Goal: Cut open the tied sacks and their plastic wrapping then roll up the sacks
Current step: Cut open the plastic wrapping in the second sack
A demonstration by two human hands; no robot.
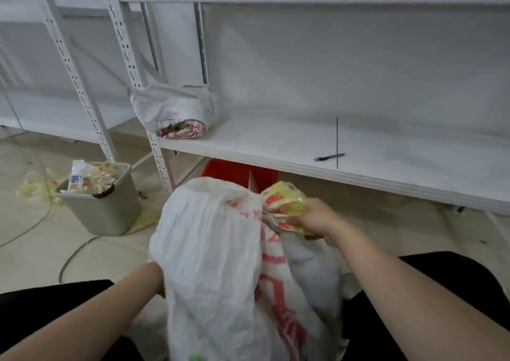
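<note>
A white woven sack (212, 250) with red print stands between my knees, its neck bunched at the upper right. My right hand (317, 217) grips that tied neck, which is wrapped in yellow plastic (284, 200). My left hand (158, 277) is mostly hidden behind the sack's left side, only the wrist showing. A rolled-up sack (176, 112) lies on the white shelf (276, 145) at the back left. A thin dark cutter or pen (329, 157) lies on the shelf to the right.
A grey bin (105, 211) full of yellow plastic scraps stands on the floor at left, with more scraps (33, 186) beside it. Cables (69, 258) run across the floor. White shelf uprights (157, 150) stand behind. A red crate (237, 171) sits under the shelf.
</note>
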